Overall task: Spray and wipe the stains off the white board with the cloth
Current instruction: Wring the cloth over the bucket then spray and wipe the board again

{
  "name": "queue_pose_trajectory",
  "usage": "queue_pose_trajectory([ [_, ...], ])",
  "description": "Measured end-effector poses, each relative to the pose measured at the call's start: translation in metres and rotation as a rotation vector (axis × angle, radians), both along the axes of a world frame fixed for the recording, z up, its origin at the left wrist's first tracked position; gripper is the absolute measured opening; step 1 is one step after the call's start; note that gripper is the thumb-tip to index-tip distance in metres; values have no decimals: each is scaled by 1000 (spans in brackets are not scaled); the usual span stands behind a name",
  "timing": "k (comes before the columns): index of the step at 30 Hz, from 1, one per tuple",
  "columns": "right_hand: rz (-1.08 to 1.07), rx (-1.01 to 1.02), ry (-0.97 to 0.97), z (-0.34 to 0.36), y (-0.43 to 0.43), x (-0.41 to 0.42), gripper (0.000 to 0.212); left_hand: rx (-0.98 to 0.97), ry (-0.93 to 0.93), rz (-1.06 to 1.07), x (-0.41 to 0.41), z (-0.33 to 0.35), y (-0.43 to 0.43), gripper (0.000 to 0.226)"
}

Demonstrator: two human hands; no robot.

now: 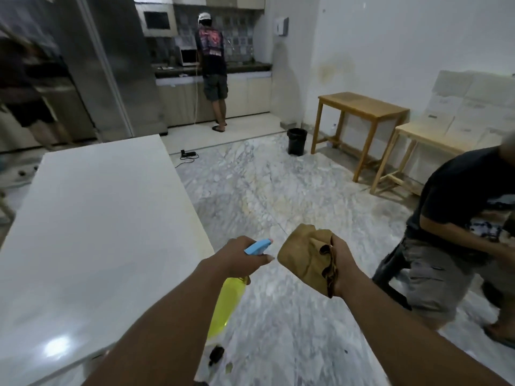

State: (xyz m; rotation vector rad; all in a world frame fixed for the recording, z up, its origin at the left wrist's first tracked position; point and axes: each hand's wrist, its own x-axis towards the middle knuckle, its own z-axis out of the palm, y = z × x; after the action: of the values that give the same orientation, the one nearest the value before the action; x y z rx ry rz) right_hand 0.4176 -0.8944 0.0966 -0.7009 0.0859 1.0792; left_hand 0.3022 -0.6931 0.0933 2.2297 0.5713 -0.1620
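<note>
**A kitchen, shown by its fittings**

A kitchen is indicated by the counter [250, 66] along the back wall. A microwave [187, 57] is set on the counter and cupboards [250, 96] are built in under it. Patterned tiles [239, 29] are laid above it, and an oven [157, 20] is fitted above its left end. A steel fridge [117, 65] is placed to its left.
</note>
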Motion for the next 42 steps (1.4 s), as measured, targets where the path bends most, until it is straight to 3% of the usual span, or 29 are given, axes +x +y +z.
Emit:
queue_pose_trajectory([
  [5,165,150,90,3,45,68,54,2,-1,144,36,8,22,53],
  [7,212,130,30,0,67,89,48,-4,4,180,52,4,36,55],
  [11,300,37,-2,-18,126,143,61,-14,30,252,90,-8,78,50],
  [16,412,18,-19,-33,216,212,38,-14,47,395,146,-23,158,49],
  [20,435,-33,-110,-21,285,262,43,-5,71,462,184,-18,217,52],
  [22,457,-43,-90,-19,320,284,30,-6,70,468,204,-13,242,49],
  [31,633,11,14,-47,484,376,39,19,105,578,278,-7,358,48],
  [35,770,103,99,-50,559,423,16,47,124,626,326,-13,415,39],
  [39,826,82,130,-36,634,471,15,44,119,686,372,-11,469,39],
  [42,835,3,99,-40,699,491,27,42,105,723,396,-8,513,47],
])
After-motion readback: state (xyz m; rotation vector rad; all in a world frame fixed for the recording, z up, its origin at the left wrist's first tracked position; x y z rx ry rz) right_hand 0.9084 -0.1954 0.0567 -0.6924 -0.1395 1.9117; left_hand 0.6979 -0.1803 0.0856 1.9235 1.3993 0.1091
